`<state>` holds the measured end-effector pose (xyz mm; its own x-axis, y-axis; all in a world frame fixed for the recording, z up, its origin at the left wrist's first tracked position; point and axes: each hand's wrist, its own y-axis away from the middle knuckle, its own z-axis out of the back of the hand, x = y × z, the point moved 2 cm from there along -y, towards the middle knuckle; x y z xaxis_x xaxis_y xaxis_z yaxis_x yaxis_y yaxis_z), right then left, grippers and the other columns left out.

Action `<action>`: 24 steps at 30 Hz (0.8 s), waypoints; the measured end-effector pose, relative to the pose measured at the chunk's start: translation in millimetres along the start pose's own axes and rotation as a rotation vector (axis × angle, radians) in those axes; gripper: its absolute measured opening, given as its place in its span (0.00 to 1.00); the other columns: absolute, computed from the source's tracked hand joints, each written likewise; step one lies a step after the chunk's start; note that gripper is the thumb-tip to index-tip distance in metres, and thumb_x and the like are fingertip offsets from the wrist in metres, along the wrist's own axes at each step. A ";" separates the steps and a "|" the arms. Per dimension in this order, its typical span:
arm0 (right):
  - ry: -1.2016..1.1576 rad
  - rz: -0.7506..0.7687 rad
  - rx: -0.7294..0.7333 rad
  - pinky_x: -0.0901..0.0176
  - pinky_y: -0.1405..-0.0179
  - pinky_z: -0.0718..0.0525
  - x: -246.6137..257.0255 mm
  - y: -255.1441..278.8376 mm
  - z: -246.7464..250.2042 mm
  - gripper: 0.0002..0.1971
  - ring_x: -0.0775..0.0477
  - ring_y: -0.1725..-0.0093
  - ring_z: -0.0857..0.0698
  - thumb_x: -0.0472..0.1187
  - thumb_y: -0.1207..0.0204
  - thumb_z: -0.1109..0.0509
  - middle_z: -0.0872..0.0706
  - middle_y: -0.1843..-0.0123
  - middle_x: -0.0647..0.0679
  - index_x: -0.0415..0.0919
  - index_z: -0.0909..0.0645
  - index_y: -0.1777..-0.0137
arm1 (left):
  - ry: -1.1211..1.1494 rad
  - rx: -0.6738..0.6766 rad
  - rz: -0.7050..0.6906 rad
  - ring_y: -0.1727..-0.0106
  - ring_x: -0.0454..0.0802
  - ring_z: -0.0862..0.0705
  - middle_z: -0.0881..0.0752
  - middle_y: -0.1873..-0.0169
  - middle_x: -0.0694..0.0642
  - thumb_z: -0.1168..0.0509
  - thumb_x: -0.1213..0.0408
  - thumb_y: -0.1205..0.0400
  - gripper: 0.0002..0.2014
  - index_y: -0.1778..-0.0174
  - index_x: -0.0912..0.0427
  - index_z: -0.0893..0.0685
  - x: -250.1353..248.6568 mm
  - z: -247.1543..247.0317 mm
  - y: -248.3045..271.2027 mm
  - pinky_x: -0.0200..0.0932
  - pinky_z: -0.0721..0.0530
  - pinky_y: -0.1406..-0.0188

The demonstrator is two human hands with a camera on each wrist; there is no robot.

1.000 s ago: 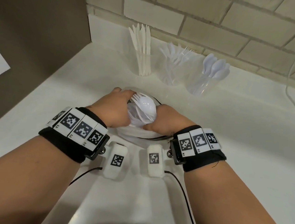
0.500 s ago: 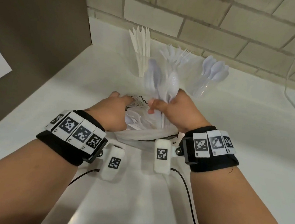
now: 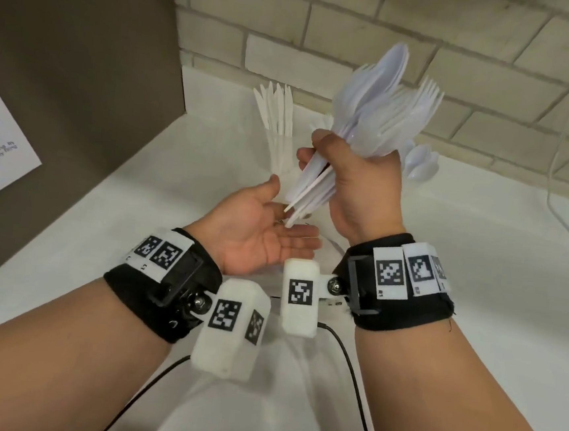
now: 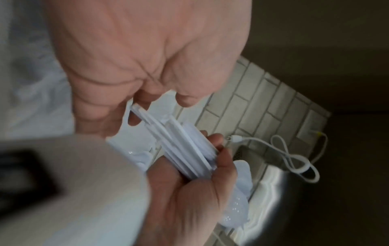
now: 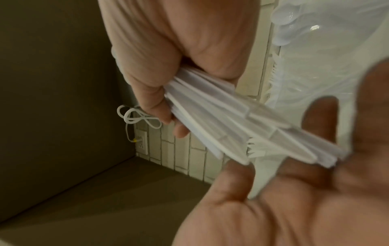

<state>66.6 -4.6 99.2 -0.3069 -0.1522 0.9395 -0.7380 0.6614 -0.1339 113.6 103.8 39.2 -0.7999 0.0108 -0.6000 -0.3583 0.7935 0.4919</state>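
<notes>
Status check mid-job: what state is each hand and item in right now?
right hand: grips the bundle of cutlery, up above the counter.
bundle of cutlery: spoons and forks, heads up, handles fanned downward.
left hand: open, palm up, under the handle tips.
knives: standing upright, untouched.
cable: plugged into a wall outlet, free end loose.

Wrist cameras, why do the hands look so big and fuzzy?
Left wrist view: the left hand sits very close to the lens, so it looms large and soft. Right wrist view: the right hand and plastic cutlery look smeared. Head view: much sharper.
</notes>
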 end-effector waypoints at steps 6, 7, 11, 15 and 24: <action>0.239 0.052 0.037 0.44 0.53 0.10 -27.9 9.2 -3.4 0.14 0.38 0.56 0.10 0.30 0.40 0.22 0.11 0.60 0.36 0.26 0.16 0.54 | 0.165 0.068 -0.112 0.41 0.57 0.15 0.15 0.36 0.62 0.52 0.52 0.12 0.23 0.31 0.63 0.21 -11.3 -8.4 1.2 0.55 0.16 0.39; 0.244 0.046 0.036 0.43 0.53 0.10 -30.1 9.5 -1.6 0.11 0.38 0.58 0.10 0.28 0.39 0.22 0.11 0.61 0.38 0.28 0.15 0.57 | 0.154 0.058 -0.111 0.40 0.58 0.15 0.16 0.36 0.62 0.52 0.52 0.12 0.24 0.31 0.63 0.21 -11.4 -7.2 0.7 0.57 0.18 0.37; 0.226 0.011 0.064 0.42 0.53 0.11 -36.3 11.4 -0.9 0.07 0.41 0.61 0.11 0.24 0.37 0.24 0.12 0.65 0.42 0.35 0.16 0.62 | 0.157 0.047 -0.100 0.36 0.58 0.16 0.15 0.36 0.63 0.57 0.46 0.12 0.29 0.30 0.63 0.23 -9.8 -2.5 -2.0 0.58 0.20 0.36; 0.208 -0.033 0.103 0.41 0.61 0.11 -40.4 12.9 -1.2 0.10 0.34 0.64 0.12 0.30 0.37 0.27 0.13 0.65 0.34 0.26 0.18 0.57 | -0.039 0.123 -0.140 0.44 0.53 0.15 0.13 0.46 0.52 0.56 0.35 0.17 0.36 0.27 0.57 0.24 -13.7 -3.6 0.4 0.55 0.24 0.36; 0.397 -0.156 0.361 0.42 0.55 0.18 -55.0 21.1 -1.3 0.04 0.42 0.71 0.20 0.29 0.42 0.34 0.23 0.79 0.39 0.25 0.23 0.71 | -0.732 -0.104 -0.527 0.60 0.74 0.16 0.12 0.54 0.75 0.19 0.50 0.42 0.33 0.54 0.77 0.13 -26.0 -15.6 3.1 0.44 0.21 0.74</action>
<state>68.6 18.7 45.2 0.0208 0.1058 0.9942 -0.9368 0.3494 -0.0176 125.8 96.5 66.1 -0.0268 0.0737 -0.9969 -0.6615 0.7464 0.0730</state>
